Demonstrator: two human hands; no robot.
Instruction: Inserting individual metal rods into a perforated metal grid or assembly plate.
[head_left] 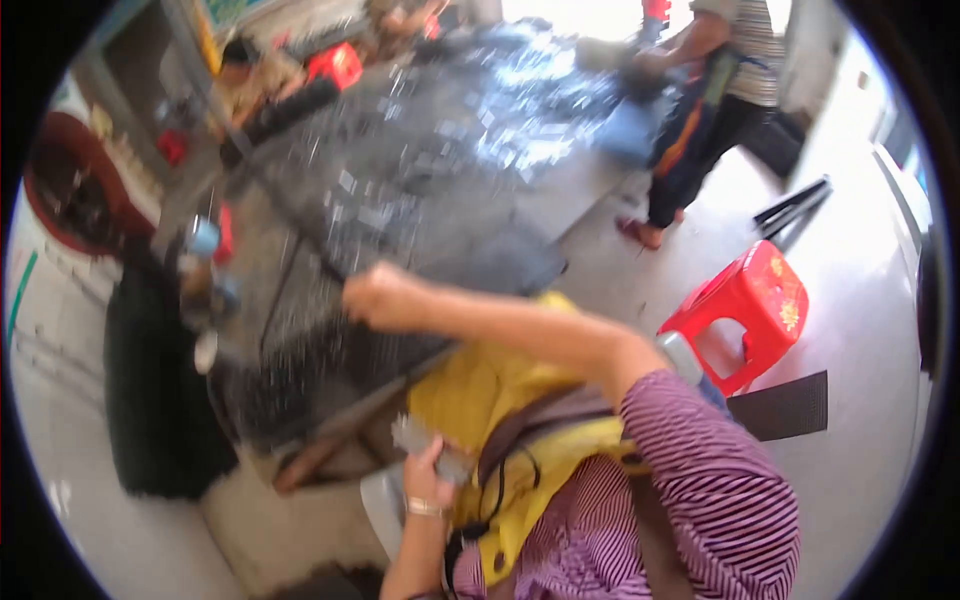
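Observation:
Over the near part of a dark-covered table (540, 240), my right hand (385, 298) is closed in a fist. A long thin dark strip (300, 225) runs from this fist toward the upper left; motion blur hides whether it is stiff. My left hand (428, 480) is lower, close to my body and below the table edge. Its fingers are closed on a pale translucent piece (415, 436), too blurred to name. Many small shiny pieces (375, 215) lie scattered across the tabletop. A yellow apron (460, 395) covers my front, over a striped shirt.
A red plastic stool (765, 300) stands to the right, beside a dark mat (785, 405). Another person (720, 90) stands at the table's far right. Dark cloth (160, 380) hangs at left, near a reddish-brown basin (80, 185). A blue cup-like object (203, 236) sits on the table's left edge.

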